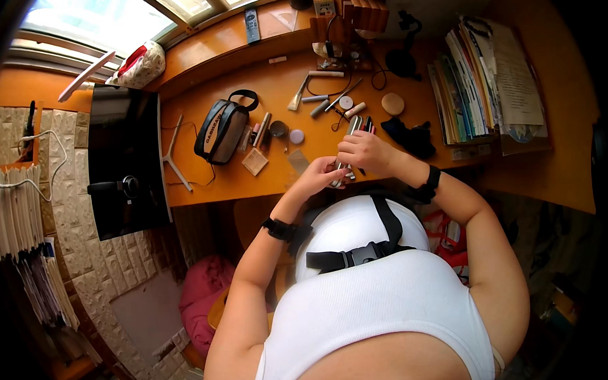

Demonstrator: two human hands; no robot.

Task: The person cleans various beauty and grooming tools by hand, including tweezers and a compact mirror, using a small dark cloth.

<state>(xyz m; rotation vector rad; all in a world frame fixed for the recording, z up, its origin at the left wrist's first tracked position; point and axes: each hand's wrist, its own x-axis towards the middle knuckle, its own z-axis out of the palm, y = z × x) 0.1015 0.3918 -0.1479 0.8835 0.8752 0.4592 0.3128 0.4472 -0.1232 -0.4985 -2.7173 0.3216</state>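
Note:
At the desk's front edge my two hands are close together around a slim, pale silvery object (354, 124); its kind is hard to make out. My left hand (317, 177) is closed on its lower end, fingers curled. My right hand (368, 151) grips it higher up, back of the hand upward, and covers its middle. Thin dark and pink sticks (369, 125) show just beyond my right hand; whether it holds them too, I cannot tell. A flat clear packet (297, 160) lies beside my left hand. Right of my right hand rests a crumpled black cloth-like item (411, 138).
A black-and-mesh toiletry pouch (225, 128) stands on the left of the desk (199, 76), near a square compact (255, 161). Brushes, tubes and a round beige puff (393, 104) lie farther back. Upright books (468, 84) fill the right side; a black monitor (125, 163) is left.

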